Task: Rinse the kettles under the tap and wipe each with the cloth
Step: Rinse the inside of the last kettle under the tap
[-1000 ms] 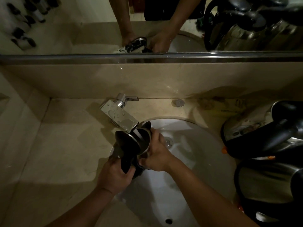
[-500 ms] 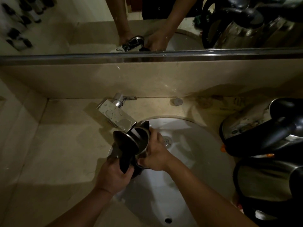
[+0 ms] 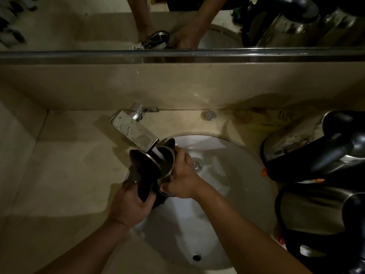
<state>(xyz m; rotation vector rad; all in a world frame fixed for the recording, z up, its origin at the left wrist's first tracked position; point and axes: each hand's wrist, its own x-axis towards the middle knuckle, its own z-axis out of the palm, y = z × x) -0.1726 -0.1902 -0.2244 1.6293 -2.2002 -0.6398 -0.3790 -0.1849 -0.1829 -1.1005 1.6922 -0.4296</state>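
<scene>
Kettle [image 3: 167, 165] under tap [image 3: 136, 133] | left hand [image 3: 130, 206] grips handle, seemingly | right hand [image 3: 181, 178] clasps body

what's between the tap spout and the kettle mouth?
Head view: a white stream of water runs from the tap spout into the open kettle; nothing else there.

Beige counter [image 3: 65, 175] under two kettles [image 3: 308, 153]

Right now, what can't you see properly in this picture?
- Head view: the held kettle's handle and base, covered by the left hand and right hand.
- The two kettles on the right, cut off by the picture's edge.
- The cloth: not seen anywhere.
- Bottles in the mirror, blurred.
</scene>
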